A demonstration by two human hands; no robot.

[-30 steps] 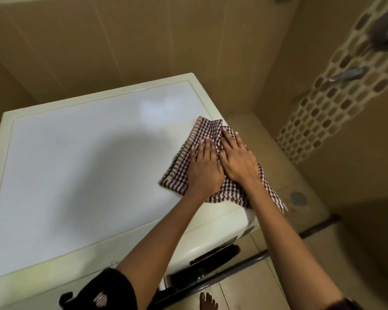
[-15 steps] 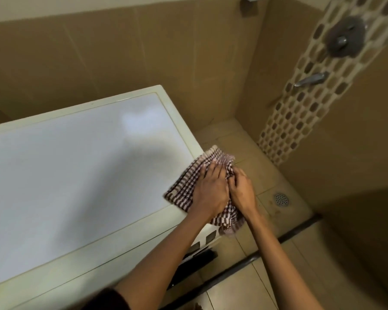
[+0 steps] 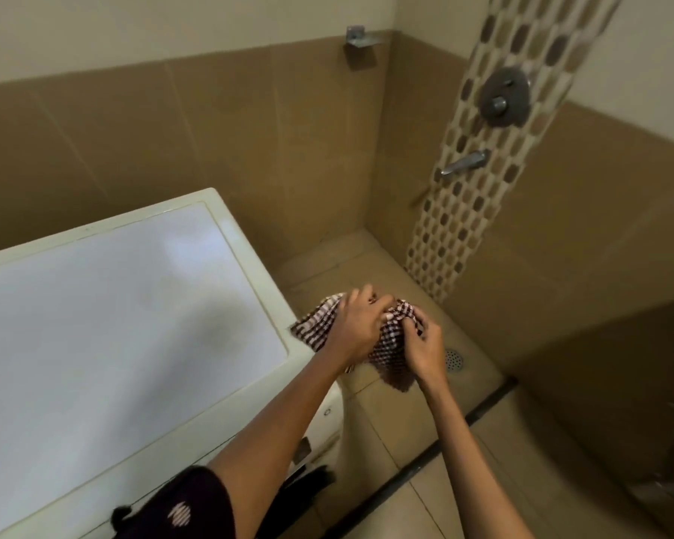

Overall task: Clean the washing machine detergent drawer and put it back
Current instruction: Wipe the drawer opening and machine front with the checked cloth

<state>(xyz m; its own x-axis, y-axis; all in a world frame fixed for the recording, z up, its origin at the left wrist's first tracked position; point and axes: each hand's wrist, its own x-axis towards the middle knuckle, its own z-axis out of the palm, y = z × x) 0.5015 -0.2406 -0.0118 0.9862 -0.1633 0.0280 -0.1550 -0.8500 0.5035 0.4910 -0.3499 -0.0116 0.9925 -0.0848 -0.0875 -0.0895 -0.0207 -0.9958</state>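
A brown-and-white checked cloth (image 3: 390,346) is bunched up in the air just past the right edge of the cream washing machine (image 3: 133,313). My left hand (image 3: 357,328) grips its upper left part. My right hand (image 3: 425,350) pinches its right side. One corner of the cloth hangs down below my hands. On the machine's front I make out a dark opening (image 3: 308,480) under my left forearm. The detergent drawer itself is not visible.
Tiled bathroom floor with a round drain (image 3: 454,359) lies right of the machine. A shower valve (image 3: 504,97) and a tap (image 3: 462,165) are on the mosaic strip of the right wall. A dark floor strip (image 3: 479,416) crosses under my right forearm.
My hands pressed the cloth flat on the machine's top, then gathered it, lifted it and carried it right, off the edge. The view swung right.
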